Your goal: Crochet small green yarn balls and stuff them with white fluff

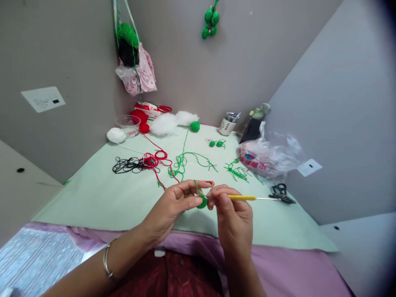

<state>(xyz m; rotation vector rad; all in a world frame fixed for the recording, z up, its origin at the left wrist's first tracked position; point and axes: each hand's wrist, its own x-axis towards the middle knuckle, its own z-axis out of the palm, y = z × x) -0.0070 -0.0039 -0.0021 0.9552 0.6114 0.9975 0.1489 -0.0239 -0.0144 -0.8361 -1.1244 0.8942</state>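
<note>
Between the thumb and fingers of my left hand [176, 200] is a small piece of green crochet work [202, 202]. A green strand runs up over my left index finger, which is stretched out and carries an orange ring-like piece [210, 183] at its tip. My right hand [233, 214] is closed around a crochet hook with a yellow handle [243, 198]. The hook's thin metal end meets the green piece. Loose green yarn [177, 165] lies on the table beyond my hands and leads back to a green ball [194, 126].
Tangled red yarn [154, 160] and black yarn [128, 165] lie left. White stuffing [163, 124], a plastic tub [128, 123] and a pen can [228, 124] stand at the back. At right are a plastic bag [272, 154], a bottle [252, 123] and a black clip [282, 194].
</note>
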